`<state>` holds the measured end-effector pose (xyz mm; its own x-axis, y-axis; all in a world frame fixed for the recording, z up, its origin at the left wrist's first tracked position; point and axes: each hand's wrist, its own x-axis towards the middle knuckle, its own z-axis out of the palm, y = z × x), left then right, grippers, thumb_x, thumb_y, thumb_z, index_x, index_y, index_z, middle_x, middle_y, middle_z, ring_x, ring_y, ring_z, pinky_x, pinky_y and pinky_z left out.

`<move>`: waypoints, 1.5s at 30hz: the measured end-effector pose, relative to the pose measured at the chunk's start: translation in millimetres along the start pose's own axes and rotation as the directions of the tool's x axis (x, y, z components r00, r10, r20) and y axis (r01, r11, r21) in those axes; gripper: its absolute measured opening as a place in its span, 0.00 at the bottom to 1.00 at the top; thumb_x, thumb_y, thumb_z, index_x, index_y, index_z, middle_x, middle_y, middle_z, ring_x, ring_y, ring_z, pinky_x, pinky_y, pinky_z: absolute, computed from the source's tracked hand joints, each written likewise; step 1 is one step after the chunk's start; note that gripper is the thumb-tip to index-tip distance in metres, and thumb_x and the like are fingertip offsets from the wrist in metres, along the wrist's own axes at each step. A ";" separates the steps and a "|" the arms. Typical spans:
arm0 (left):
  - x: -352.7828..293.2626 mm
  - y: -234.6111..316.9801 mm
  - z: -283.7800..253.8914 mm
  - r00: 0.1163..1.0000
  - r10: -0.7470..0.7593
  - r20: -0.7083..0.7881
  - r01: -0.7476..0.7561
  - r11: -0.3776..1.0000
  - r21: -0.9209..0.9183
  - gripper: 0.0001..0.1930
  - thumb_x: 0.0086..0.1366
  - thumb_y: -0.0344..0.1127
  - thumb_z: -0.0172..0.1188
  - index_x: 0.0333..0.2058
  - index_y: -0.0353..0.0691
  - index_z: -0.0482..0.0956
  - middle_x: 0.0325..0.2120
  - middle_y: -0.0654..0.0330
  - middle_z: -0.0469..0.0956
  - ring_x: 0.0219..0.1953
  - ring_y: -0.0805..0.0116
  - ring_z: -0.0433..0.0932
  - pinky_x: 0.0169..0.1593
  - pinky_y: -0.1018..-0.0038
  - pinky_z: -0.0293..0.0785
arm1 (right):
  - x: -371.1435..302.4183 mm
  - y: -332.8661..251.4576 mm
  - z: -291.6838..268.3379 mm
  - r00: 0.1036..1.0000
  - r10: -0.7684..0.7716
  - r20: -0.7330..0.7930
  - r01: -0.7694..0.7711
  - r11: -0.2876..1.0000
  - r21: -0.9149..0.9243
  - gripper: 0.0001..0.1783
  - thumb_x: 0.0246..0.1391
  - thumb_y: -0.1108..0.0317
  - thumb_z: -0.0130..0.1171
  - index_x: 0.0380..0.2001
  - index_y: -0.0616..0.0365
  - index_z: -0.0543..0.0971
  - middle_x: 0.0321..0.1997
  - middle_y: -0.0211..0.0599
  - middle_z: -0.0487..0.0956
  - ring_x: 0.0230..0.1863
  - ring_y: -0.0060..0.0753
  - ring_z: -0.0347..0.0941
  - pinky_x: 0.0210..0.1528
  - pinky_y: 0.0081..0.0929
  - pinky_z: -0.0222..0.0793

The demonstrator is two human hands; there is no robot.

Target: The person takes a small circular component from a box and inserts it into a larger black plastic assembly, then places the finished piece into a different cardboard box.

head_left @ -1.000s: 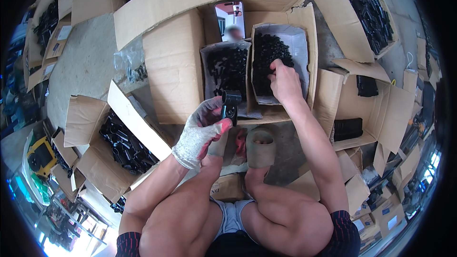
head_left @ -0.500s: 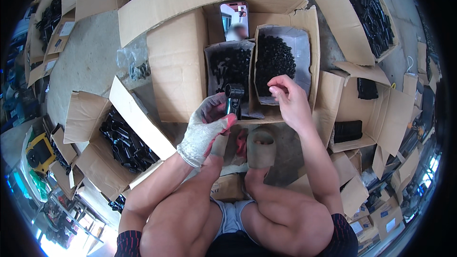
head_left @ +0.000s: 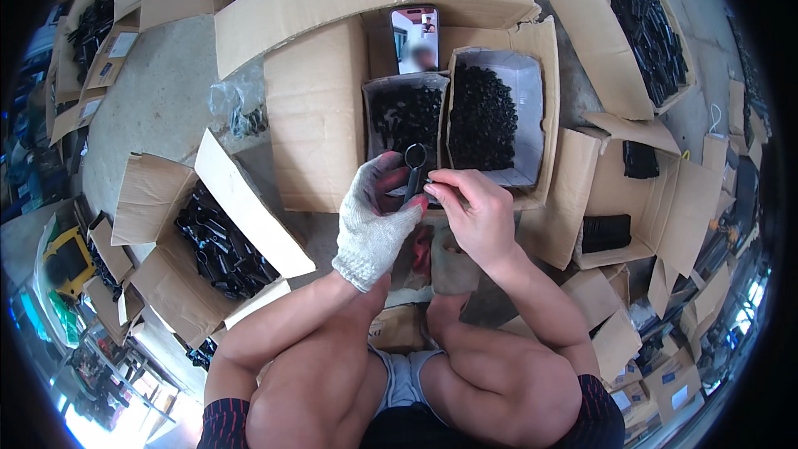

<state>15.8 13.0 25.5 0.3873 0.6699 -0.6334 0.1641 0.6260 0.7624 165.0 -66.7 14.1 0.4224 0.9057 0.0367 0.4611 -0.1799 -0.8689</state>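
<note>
My left hand, in a whitish glove with red on the fingers, is closed round a black ring-ended part whose ring points up. Bare, my right hand pinches thumb and forefinger together right beside that part's shank; whatever is between the fingertips is too small to name. Just beyond the hands, two grey-lined trays sit in an open cardboard box. The left tray contains small black pieces, and the right tray contains a heap of small black pieces.
A phone showing a video call stands behind the left tray. At the left, an open carton is full of black ring-ended parts. Another carton with black stacks is at right; one with black parts lies far right.
My right hand has come from over the right tray toward me and left, to the part in my left hand. That part has turned, so its ring now faces up.
</note>
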 end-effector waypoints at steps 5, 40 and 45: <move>1.0 -5.9 -3.5 1.000 0.016 -0.004 -0.016 0.999 0.035 0.35 0.59 0.22 0.71 0.64 0.31 0.66 0.53 0.46 0.79 0.46 0.70 0.83 0.48 0.75 0.82 | -0.2 1.5 2.1 0.992 -0.123 -0.006 0.122 0.985 -0.125 0.08 0.53 0.74 0.71 0.37 0.60 0.85 0.35 0.38 0.85 0.35 0.41 0.82 0.38 0.35 0.79; 1.8 -7.2 -10.1 0.999 -0.035 -0.003 0.035 0.998 0.059 0.36 0.59 0.24 0.73 0.64 0.32 0.66 0.50 0.49 0.81 0.36 0.76 0.82 0.41 0.79 0.80 | -3.3 8.2 5.6 0.993 -0.095 0.065 0.099 0.994 -0.049 0.08 0.56 0.75 0.68 0.40 0.61 0.84 0.36 0.40 0.85 0.36 0.42 0.82 0.38 0.34 0.79; 2.1 -0.6 -11.4 0.995 -0.102 0.013 0.101 0.994 0.038 0.36 0.59 0.24 0.73 0.64 0.32 0.66 0.50 0.49 0.81 0.39 0.75 0.82 0.42 0.79 0.81 | -3.1 16.2 6.5 0.981 -0.189 0.053 0.190 0.981 -0.031 0.09 0.56 0.76 0.68 0.40 0.61 0.83 0.38 0.40 0.85 0.36 0.42 0.83 0.39 0.34 0.80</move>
<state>6.2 18.6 22.3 0.3805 0.5973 -0.7060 0.2371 0.6750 0.6987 166.1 -70.0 -3.3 0.2858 0.9425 0.1735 0.5572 -0.0161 -0.8302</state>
